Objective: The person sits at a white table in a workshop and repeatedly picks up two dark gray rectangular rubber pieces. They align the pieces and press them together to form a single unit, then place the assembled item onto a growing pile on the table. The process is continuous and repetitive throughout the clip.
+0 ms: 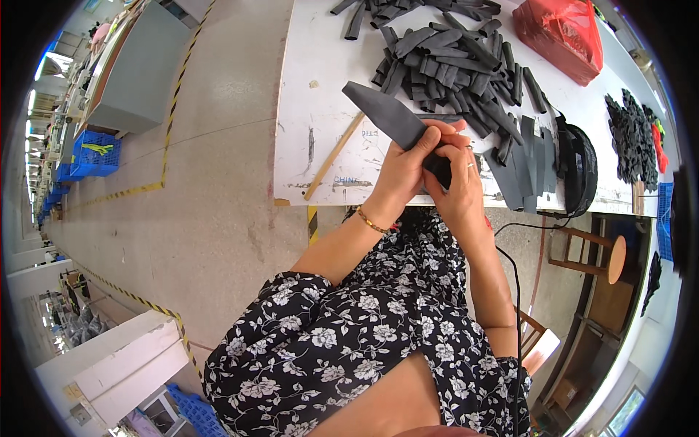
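Note:
A dark grey, flat tube-like fabric piece (384, 113) is held up above the near edge of the table, one tapered end pointing to the far left. My left hand (404, 167) is closed around its lower part, thumb pressed on top. Close against it, my right hand (460, 175) has its fingers curled round the near end of the piece, where a darker bunched part shows between the hands. The fingers hide much of this end. Just beyond my hands lies a heap of similar dark grey tubes (451, 58).
On the white table (298, 109) are a wooden stick (333, 156), flat grey strips (535, 164), a black rounded item (580, 171) with a cable, a red plastic bag (561, 36) and another dark pile (632, 138). A wooden stool (615, 260) stands below the right side.

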Demonstrator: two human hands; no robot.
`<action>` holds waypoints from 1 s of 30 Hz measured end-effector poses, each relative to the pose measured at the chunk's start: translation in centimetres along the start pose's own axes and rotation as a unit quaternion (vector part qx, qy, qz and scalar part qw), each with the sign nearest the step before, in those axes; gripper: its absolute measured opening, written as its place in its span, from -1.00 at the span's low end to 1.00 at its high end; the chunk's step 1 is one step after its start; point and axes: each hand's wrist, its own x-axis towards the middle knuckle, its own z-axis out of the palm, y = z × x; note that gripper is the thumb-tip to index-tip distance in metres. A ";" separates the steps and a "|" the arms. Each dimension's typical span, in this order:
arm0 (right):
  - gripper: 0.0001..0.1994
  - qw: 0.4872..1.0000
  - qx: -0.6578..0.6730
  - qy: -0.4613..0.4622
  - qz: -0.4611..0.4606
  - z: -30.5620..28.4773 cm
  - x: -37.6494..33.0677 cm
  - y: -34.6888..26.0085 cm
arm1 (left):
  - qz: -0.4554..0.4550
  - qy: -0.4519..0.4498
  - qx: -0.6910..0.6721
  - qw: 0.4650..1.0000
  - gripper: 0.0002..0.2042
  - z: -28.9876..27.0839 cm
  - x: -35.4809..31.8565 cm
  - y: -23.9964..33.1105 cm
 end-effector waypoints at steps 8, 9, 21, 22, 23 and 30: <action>-0.64 0.999 0.033 -0.027 -0.010 -0.1 0.7 0.7 | -0.002 0.056 -0.060 0.997 -0.73 -0.3 0.3 -0.4; -0.66 0.999 0.036 -0.033 -0.012 -0.1 0.9 0.5 | -0.006 0.059 -0.055 0.997 -0.72 -0.4 0.2 -0.5; -0.87 0.998 0.056 -0.023 -0.031 -1.2 1.3 2.0 | 0.048 0.096 -0.106 0.989 -0.70 0.6 0.8 0.8; -0.87 0.998 0.056 -0.020 -0.033 -1.0 1.3 2.1 | 0.052 0.099 -0.104 0.988 -0.69 0.6 0.9 0.6; -0.87 0.998 0.056 -0.020 -0.033 -0.9 1.3 2.1 | 0.050 0.097 -0.109 0.988 -0.69 0.4 0.8 0.4; -0.89 0.997 0.069 -0.016 -0.019 -0.3 1.3 2.3 | 0.045 0.092 -0.116 0.988 -0.69 0.4 0.6 0.1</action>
